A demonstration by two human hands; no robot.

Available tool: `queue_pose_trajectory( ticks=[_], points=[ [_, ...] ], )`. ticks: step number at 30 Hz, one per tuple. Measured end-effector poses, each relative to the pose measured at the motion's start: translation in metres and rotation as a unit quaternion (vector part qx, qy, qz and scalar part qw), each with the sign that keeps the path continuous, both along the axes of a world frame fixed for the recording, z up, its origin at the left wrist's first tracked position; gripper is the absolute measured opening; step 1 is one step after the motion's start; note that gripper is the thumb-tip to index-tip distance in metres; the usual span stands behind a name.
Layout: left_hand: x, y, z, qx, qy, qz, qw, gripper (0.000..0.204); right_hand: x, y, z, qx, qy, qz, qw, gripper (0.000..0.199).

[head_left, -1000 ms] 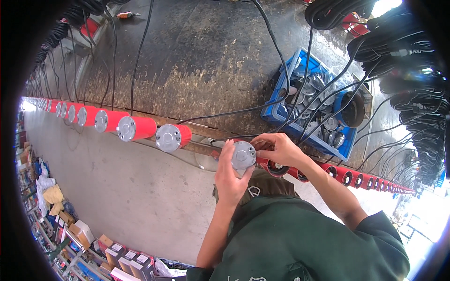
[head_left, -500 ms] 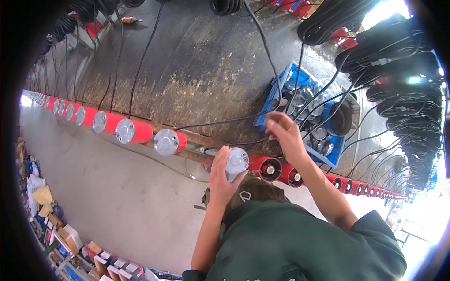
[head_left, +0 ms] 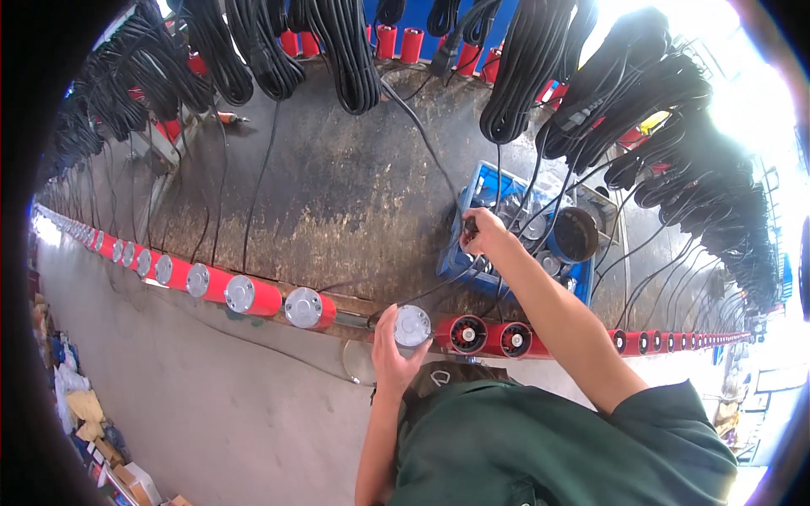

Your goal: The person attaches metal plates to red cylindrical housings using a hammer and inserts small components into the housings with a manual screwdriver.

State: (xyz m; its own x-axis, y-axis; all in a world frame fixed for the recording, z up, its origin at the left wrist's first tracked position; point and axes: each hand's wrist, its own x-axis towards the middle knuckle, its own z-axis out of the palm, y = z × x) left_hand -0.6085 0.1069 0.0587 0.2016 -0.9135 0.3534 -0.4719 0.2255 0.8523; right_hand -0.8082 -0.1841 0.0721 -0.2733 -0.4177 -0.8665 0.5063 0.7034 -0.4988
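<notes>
My left hand (head_left: pixel 396 358) is closed around a round silver end cap (head_left: pixel 412 325) at the bench's front edge, thumb on one side and fingers on the other. The body behind the cap is mostly hidden. To its right lie red cylinders with open ends (head_left: pixel 467 335), their dark insides and pale centres showing. To its left, a red cylinder wears a silver cap (head_left: pixel 303 308). My right hand (head_left: pixel 488 234) is closed at the left side of a blue crate (head_left: pixel 451 260), with something small and dark at its fingers that I cannot make out. Silver metal parts lie in the crate.
Bundles of black cable (head_left: pixel 346 59) hang across the far side and the right, with leads running down to the row of cylinders. A dark round tub (head_left: pixel 574 234) stands in the crate. An orange-handled tool (head_left: pixel 229 117) lies far left on the worn bench (head_left: pixel 337 185).
The view has shifted, bringing more hanging cables into sight. My right hand has moved from the crate's near side up against its left side and closed. My left hand still holds the cap.
</notes>
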Motion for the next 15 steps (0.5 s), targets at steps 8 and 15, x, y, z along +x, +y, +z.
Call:
queue_pose_trajectory(
  ticks=[8,15],
  points=[
    [-0.008,0.0,-0.008,0.027,0.074,0.024,0.997,0.109,0.012,0.033,0.036,-0.316,-0.026,0.193,0.929,0.016],
    [-0.014,-0.002,-0.023,0.021,0.118,0.051,0.991,0.1,-0.033,0.103,0.097,-0.027,-0.214,0.428,0.878,0.033]
  ],
)
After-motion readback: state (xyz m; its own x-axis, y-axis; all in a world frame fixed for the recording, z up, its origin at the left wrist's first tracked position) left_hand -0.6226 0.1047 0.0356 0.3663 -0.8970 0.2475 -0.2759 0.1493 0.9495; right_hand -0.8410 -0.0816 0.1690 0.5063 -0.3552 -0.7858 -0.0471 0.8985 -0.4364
